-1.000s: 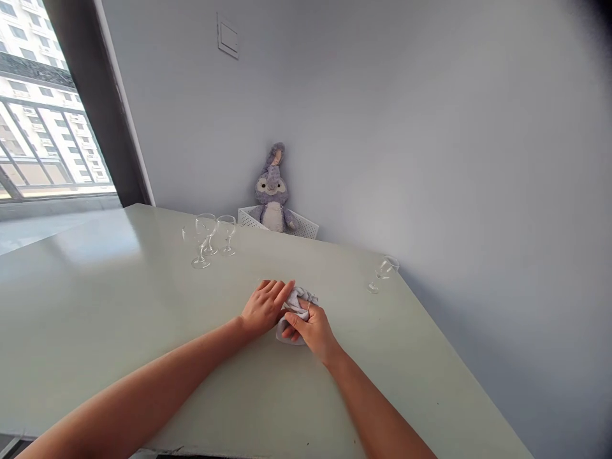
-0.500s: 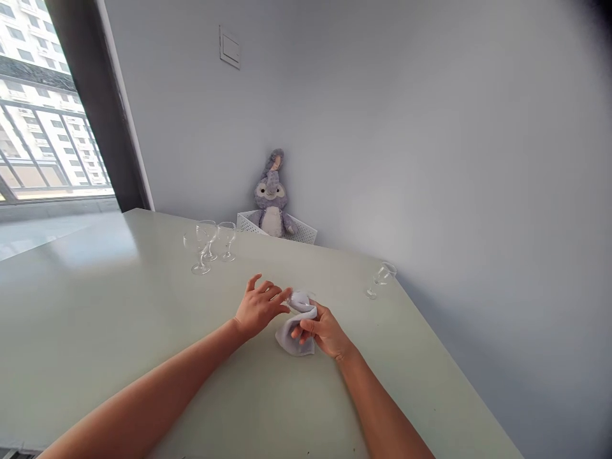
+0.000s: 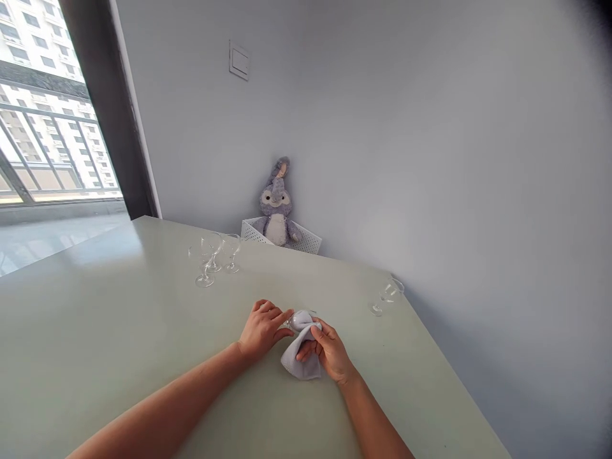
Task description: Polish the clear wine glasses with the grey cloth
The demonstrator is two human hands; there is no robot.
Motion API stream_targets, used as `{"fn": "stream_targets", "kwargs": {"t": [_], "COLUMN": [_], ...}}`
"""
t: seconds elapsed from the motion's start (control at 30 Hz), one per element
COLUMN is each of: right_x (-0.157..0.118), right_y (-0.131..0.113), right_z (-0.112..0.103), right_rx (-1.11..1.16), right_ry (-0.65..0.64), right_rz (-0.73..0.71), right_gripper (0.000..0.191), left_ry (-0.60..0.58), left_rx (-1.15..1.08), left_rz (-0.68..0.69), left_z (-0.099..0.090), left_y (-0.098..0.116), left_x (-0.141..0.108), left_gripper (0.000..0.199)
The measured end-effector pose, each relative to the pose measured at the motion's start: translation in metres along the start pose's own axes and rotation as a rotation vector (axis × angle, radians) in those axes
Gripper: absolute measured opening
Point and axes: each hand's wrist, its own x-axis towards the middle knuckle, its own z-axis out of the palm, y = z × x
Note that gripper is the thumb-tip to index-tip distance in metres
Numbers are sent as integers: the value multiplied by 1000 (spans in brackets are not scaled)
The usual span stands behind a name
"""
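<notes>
Mid-counter point(image 3: 268, 408), left hand point(image 3: 262, 328) fingers close round the tilted glass point(image 3: 296, 323) at its stem end; right hand point(image 3: 332, 352) pinches soft, limp cloth point(image 3: 302, 363) tucked into the bowl. Glass likely light, slick, fragile: hold low, gently.

Left of the cloth point(image 3: 302, 368): left hand point(image 3: 261, 330), bare, with slim fingers point(image 3: 281, 317); left forearm point(image 3: 184, 398) bare, smooth, narrowing to the wrist point(image 3: 241, 350). Right of the cloth: right hand point(image 3: 332, 357), bare; right forearm point(image 3: 373, 414) bare, likewise narrowing.
</notes>
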Motion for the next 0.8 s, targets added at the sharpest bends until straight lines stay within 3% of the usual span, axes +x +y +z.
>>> {"fn": "stream_targets", "kwargs": {"t": [0.17,0.3,0.47,0.6,0.73,0.8], "right_x": [-1,-1,1,5,-3,-15], "right_y": [-6,-7,-3,-2,-20,-37], "right_z": [-1,-2,1,2,3,8], "right_rx": [18,-68,-218,-144,-233,-326], "right_ry": [5,-67,-33,88,-2,-51], "right_rz": [-7,81,137,114,111,90], "right_gripper": [41,49,42,34,33,31], "left_ry": [-14,-26,-144,-201,-292,-429], "left_rx": [18,54,77,13,-224,-467], "left_rz": [36,141,257,132,-116,-266], "left_z": [-7,-7,-3,-4,-17,-29], "left_y": [4,1,-3,0,6,10], "left_x": [2,3,4,7,15,17], "left_gripper": [40,32,32,28,25,30]}}
